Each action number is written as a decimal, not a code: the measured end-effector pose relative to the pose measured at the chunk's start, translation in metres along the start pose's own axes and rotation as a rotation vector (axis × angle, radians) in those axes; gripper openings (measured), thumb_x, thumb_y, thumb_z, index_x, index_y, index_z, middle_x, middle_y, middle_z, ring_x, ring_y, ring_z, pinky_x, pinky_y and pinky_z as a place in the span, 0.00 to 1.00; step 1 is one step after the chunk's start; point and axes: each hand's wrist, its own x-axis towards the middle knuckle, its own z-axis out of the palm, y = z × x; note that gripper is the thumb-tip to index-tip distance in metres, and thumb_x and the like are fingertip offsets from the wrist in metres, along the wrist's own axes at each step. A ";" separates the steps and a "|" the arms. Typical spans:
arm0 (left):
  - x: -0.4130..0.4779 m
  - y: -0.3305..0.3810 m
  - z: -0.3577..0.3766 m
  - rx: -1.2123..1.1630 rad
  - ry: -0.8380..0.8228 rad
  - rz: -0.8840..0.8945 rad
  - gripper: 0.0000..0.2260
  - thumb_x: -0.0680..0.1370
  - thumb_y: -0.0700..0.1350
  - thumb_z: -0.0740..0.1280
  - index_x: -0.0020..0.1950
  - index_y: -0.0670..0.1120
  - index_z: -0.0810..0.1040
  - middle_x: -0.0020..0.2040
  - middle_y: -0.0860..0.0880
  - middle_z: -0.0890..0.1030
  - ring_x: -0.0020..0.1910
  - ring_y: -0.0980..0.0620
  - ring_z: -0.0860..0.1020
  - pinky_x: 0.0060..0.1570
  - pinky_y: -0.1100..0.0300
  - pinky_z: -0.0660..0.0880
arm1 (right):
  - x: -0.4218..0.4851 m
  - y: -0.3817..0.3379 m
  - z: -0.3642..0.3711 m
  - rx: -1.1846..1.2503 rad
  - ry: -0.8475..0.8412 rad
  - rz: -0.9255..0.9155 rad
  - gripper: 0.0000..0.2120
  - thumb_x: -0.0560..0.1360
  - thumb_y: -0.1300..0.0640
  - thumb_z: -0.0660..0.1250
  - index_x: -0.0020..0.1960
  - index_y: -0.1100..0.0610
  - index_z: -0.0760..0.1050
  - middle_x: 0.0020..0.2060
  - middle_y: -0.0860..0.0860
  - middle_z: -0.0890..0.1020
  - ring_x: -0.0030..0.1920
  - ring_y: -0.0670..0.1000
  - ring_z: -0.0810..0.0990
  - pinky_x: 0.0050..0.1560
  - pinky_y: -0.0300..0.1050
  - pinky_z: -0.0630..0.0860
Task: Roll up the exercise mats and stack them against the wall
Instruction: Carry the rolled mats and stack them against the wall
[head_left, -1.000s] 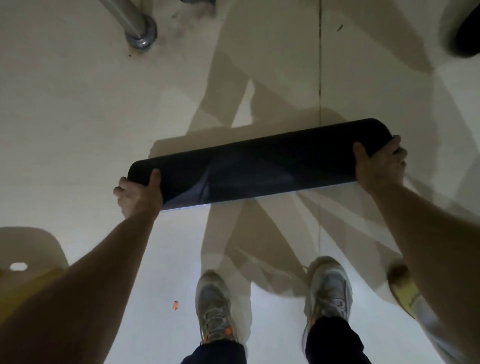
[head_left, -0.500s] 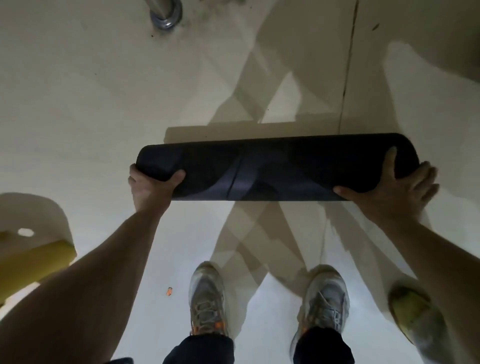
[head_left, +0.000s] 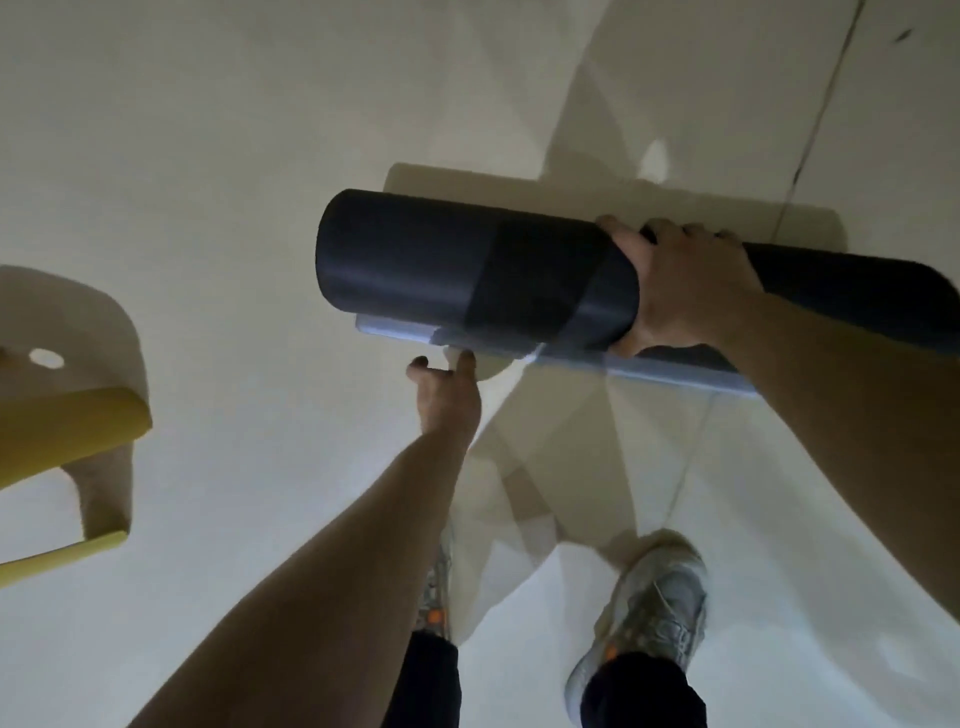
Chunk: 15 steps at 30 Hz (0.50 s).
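A rolled dark exercise mat (head_left: 441, 270) hangs above the pale floor, its left end turned toward me and its right end running off to the right edge. A lighter loose flap shows under the roll. My right hand (head_left: 680, 286) grips the roll around its middle, fingers over the top. My left hand (head_left: 447, 395) is just below the roll's underside, fingers apart, holding nothing.
A yellow mat (head_left: 62, 431) lies at the left edge, partly curled. My two shoes (head_left: 654, 608) stand on the floor below the roll. A floor seam (head_left: 815, 114) runs diagonally at the upper right.
My left hand has let go of the roll's left end and dropped below it. My right hand has shifted from the right end to the middle. The roll has swung, left end toward me.
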 end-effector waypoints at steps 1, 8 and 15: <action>-0.002 0.004 0.016 -0.094 -0.064 -0.055 0.28 0.82 0.53 0.67 0.76 0.44 0.60 0.67 0.38 0.76 0.61 0.37 0.77 0.55 0.50 0.70 | 0.004 0.001 -0.006 0.005 -0.016 -0.005 0.69 0.51 0.22 0.75 0.80 0.39 0.39 0.69 0.58 0.72 0.63 0.66 0.75 0.62 0.65 0.74; -0.006 0.027 0.045 -0.578 -0.249 -0.222 0.17 0.75 0.43 0.68 0.63 0.44 0.73 0.55 0.44 0.78 0.50 0.48 0.77 0.54 0.53 0.75 | 0.009 0.002 -0.014 0.053 -0.033 -0.005 0.68 0.50 0.24 0.77 0.79 0.38 0.42 0.65 0.57 0.74 0.60 0.66 0.76 0.60 0.65 0.74; -0.027 0.046 0.024 -0.691 -0.384 -0.154 0.29 0.74 0.47 0.75 0.69 0.46 0.65 0.62 0.45 0.77 0.63 0.45 0.78 0.67 0.48 0.75 | -0.013 -0.028 -0.022 0.144 -0.065 0.083 0.63 0.54 0.28 0.79 0.78 0.40 0.47 0.60 0.57 0.76 0.56 0.65 0.79 0.56 0.60 0.76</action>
